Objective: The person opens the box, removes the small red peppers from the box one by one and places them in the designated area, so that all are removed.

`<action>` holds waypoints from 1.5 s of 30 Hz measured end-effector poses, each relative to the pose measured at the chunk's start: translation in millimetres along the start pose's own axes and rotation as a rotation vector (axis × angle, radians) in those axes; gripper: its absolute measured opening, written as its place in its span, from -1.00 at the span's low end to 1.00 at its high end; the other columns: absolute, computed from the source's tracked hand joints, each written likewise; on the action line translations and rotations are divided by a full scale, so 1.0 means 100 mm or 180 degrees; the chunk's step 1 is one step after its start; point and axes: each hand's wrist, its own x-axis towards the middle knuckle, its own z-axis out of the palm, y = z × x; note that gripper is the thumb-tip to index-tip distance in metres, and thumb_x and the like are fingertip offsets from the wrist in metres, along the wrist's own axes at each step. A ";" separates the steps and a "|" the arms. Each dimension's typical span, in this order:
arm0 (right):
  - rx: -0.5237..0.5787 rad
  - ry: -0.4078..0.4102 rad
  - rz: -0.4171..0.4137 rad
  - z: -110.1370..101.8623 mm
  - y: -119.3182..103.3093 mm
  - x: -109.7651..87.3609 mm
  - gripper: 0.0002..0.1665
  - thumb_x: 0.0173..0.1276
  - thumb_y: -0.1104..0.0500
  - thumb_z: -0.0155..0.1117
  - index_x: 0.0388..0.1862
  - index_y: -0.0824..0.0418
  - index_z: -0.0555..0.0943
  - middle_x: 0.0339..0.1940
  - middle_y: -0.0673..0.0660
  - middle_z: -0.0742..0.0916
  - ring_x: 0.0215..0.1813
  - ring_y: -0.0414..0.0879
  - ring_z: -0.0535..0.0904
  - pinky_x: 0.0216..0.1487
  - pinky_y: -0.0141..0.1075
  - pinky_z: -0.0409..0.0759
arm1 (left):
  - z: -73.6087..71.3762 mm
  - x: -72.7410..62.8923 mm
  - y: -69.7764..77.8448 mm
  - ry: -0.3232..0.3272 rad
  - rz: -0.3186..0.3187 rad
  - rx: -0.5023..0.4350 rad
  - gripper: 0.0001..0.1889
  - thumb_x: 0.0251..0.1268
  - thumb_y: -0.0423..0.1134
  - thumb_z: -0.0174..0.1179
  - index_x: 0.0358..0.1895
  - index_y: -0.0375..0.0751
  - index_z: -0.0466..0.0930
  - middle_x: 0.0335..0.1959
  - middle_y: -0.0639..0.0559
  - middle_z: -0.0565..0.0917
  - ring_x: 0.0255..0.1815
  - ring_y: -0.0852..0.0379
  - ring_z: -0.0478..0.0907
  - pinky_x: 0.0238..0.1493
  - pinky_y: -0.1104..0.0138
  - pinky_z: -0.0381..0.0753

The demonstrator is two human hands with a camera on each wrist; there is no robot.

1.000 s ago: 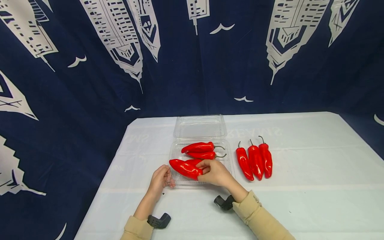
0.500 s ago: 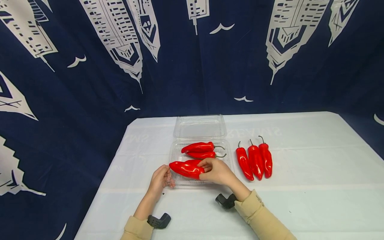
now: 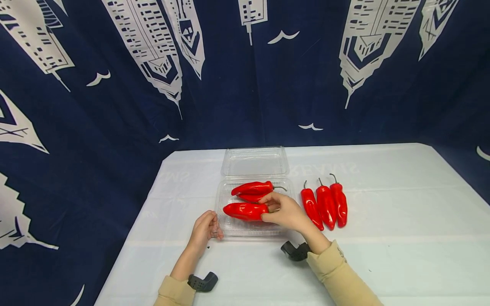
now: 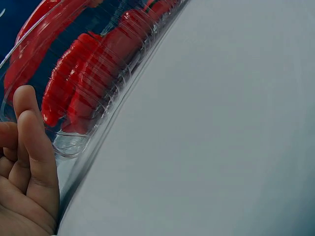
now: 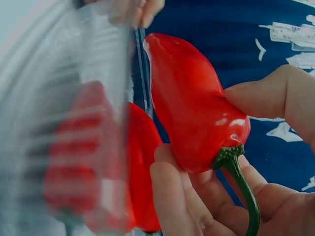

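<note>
My right hand [image 3: 285, 211] pinches a red pepper [image 5: 192, 103] near its green stem end, thumb on one side and fingers on the other. The pepper lies crosswise low over the front part of an open clear plastic container [image 3: 250, 233]. Farther back in the container lie a glossy red pepper [image 3: 252, 188] and a second pepper [image 3: 249, 198], partly covered by my right fingers. My left hand [image 3: 206, 227] holds the container's left front corner. In the left wrist view, more red peppers [image 4: 93, 73] show through the ribbed wall, and its fingers [image 4: 39, 147] reach up beside it.
To the right of the container, three red peppers [image 3: 324, 206] lie side by side on the white table [image 3: 402, 246]. The clear lid [image 3: 254, 161] is folded back behind the container. A dark blue printed cloth [image 3: 245, 93] hangs behind the table.
My right hand has moved right and slightly back with its pepper, which has turned from slanted to nearly level. It now covers the pepper seen behind it before. My left hand stays put.
</note>
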 end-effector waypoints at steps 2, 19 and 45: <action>0.0039 0.0048 0.0002 -0.05 -0.01 -0.01 -0.61 0.02 0.24 0.39 -0.11 0.22 0.57 -0.17 0.12 0.65 -0.17 -0.02 0.59 -0.21 -0.23 0.62 | 0.00 0.00 0.00 -0.0005 -0.0004 -0.0006 -0.75 0.44 -0.27 -0.24 -0.45 -0.24 0.25 -0.73 0.03 0.27 -0.72 0.14 0.50 -0.60 0.36 0.54; 0.0238 0.0422 0.0046 -0.50 -0.07 -0.14 -0.57 0.09 0.19 0.41 -0.04 0.26 0.56 -0.11 0.18 0.68 -0.07 0.03 0.62 -0.14 -0.23 0.59 | 0.00 0.00 0.02 -0.0050 0.0065 0.0072 -0.71 0.47 -0.25 -0.26 -0.48 -0.24 0.23 -0.74 0.05 0.25 -0.71 0.17 0.48 -0.59 0.36 0.53; 0.0265 0.0928 -0.0016 -0.88 -0.05 -0.31 -0.51 0.17 0.09 0.39 0.06 0.21 0.53 0.00 0.20 0.64 -0.08 -0.01 0.62 -0.15 -0.24 0.60 | 0.01 0.00 0.01 -0.0001 0.0030 0.0032 -0.73 0.45 -0.25 -0.25 -0.47 -0.24 0.24 -0.73 0.05 0.25 -0.72 0.18 0.45 -0.60 0.36 0.53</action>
